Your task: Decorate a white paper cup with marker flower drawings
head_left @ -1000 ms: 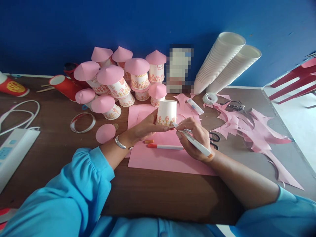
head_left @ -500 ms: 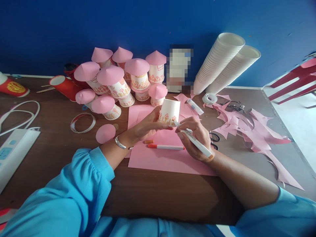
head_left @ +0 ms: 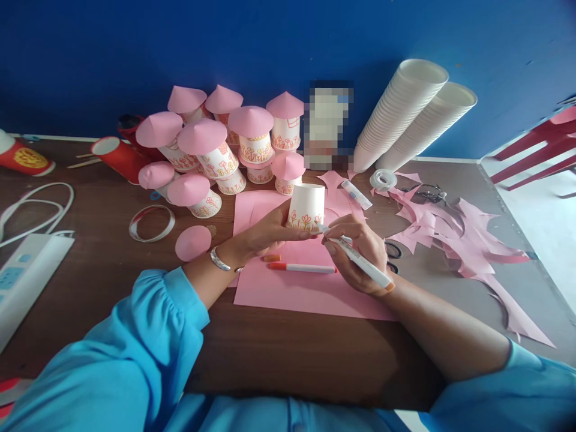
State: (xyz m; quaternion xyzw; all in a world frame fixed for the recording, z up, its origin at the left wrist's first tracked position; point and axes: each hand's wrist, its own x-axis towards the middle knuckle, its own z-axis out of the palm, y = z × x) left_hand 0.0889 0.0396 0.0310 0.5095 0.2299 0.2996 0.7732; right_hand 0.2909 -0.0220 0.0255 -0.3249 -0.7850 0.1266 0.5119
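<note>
A white paper cup (head_left: 306, 201), upside down with red and orange flowers and grass drawn round its lower part, is held by my left hand (head_left: 270, 231), whose fingers close on its left side and rim. My right hand (head_left: 357, 252) grips a white marker (head_left: 364, 264) with an orange end like a pen; its tip meets the cup near the lower right rim. Beneath them lies pink paper (head_left: 288, 294), bearing a red-capped marker (head_left: 302, 268) and a loose orange-brown cap (head_left: 272, 258).
Decorated cups with pink cone roofs (head_left: 202, 137) cluster at the back left. Two tall stacks of white cups (head_left: 400, 108) lean on the blue wall. Pink scraps (head_left: 472, 240), a tape roll (head_left: 383, 179) and scissors (head_left: 393, 249) lie right; a power strip (head_left: 31, 264) lies left.
The cup has turned and tipped a little more upright in my left hand, its drawn flowers shifting. My right hand with the marker has moved slightly right.
</note>
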